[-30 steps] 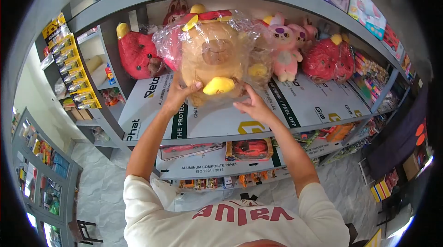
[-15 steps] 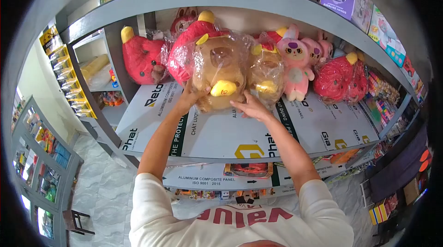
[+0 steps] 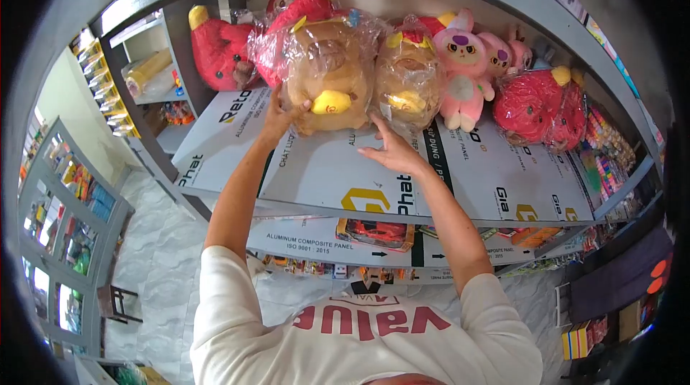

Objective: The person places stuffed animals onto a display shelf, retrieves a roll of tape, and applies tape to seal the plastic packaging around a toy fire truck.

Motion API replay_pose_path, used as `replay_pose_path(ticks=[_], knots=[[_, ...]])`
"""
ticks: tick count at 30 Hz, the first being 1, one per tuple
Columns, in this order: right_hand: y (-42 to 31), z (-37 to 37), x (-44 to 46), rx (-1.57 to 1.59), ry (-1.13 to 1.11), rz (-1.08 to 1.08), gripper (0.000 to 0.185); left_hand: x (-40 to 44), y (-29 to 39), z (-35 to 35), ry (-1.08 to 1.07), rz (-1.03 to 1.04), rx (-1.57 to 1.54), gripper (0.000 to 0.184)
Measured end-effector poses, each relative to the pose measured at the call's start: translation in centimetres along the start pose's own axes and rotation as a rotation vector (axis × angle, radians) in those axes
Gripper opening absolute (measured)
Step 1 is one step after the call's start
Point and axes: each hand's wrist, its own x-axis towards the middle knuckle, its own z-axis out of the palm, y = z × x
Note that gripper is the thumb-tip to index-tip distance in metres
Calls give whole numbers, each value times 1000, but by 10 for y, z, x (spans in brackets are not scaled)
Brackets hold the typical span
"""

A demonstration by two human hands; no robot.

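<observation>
Large brown plush (image 3: 329, 76), in clear wrap, upright towards the rear of the shelf (image 3: 316, 169); left hand (image 3: 277, 117) at its lower side, thumb against the front, though whether the fingers clamp it cannot be told; right hand (image 3: 392, 149) with fingers spread, near the opposite lower corner, contact uncertain; a smaller brown plush (image 3: 408, 76) stands just beside; pink plush (image 3: 462, 61) beyond; for good handling, support both lower sides evenly, keep it upright and avoid snagging the loose wrap.
</observation>
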Motion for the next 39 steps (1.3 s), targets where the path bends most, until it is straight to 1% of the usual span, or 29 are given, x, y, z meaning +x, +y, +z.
replay_pose_path(ticks=[1, 2, 3, 5, 7, 8, 10, 11, 12, 15, 16, 18, 20, 22, 23, 24, 26, 27, 28, 30, 31, 33, 35, 36, 37, 39], knots=[[-13, -7, -12, 73, -53, 99, 89, 2, 1, -2, 30, -30, 69, 107], [-22, -12, -23, 77, -70, 95, 89, -1, 2, -4, 60, -59, 140, 110], [-29, -15, -33, 95, -68, 114, 88, -15, 27, 5, 77, -88, 129, 115], [-27, -13, -47, 118, -85, 121, 86, -18, 28, 5, 123, -99, 148, 115], [-22, -2, -57, 178, -17, -26, 81, -30, 37, 5, 163, -103, 138, 116], [-23, 4, -61, 191, -38, -38, 81, -38, 38, 4, 185, -108, 153, 116], [-34, 15, -69, 228, -9, -74, 78, -52, 39, 0, 192, -100, 291, 106], [-36, 23, -71, 254, 7, -96, 76, -60, 40, -3, 183, -141, 309, 106], [-40, 30, -72, 266, -13, -104, 76, -69, 44, -4, 202, -149, 321, 106], [-52, 49, -68, 247, 88, -156, 74, -96, 56, -11, 173, -178, 264, 103], [-55, 53, -65, 252, 75, -164, 74, -107, 66, -14, 188, -181, 269, 103], [-63, 61, -57, 198, 225, -273, 73, -133, 86, -22, 121, -185, 289, 101], [-73, 68, -49, 248, 256, -297, 73, -161, 98, -35, 115, -200, 245, 98], [-83, 73, -39, -46, 471, -476, 74, -193, 108, -58, 49, -219, 262, 95], [-84, 79, -32, -207, 569, -428, 85, -210, 115, -69, 34, -235, 217, 94], [-84, 85, -27, -208, 572, -415, 85, -229, 117, -83, 23, -241, 217, 94], [-87, 89, -6, -294, 829, -198, 99, -265, 120, -115, -35, -259, 242, 78], [-78, 94, 9, -274, 855, -208, 104, -286, 122, -131, -17, -306, 239, 74], [-76, 98, 22, -283, 864, -204, 104, -309, 123, -147, 1, -351, 236, 71], [-70, 106, 41, -183, 996, -159, 92, -356, 115, -183, 45, -461, 254, 75], [-65, 107, 52, -190, 1002, -152, 92, -381, 112, -198, 88, -530, 230, 73], [-56, 103, 73, -90, 913, -34, 71, -430, 102, -225, 209, -668, 171, 70], [-59, 91, 92, -105, 908, 89, 42, -479, 89, -247, 361, -785, 118, 66], [-57, 82, 103, -39, 858, 88, 34, -501, 85, -256, 436, -829, 100, 64], [-54, 73, 112, 26, 806, 85, 27, -522, 81, -263, 486, -847, 79, 63], [-56, 59, 130, 7, 832, 92, 26, -563, 71, -273, 592, -885, 34, 60]])
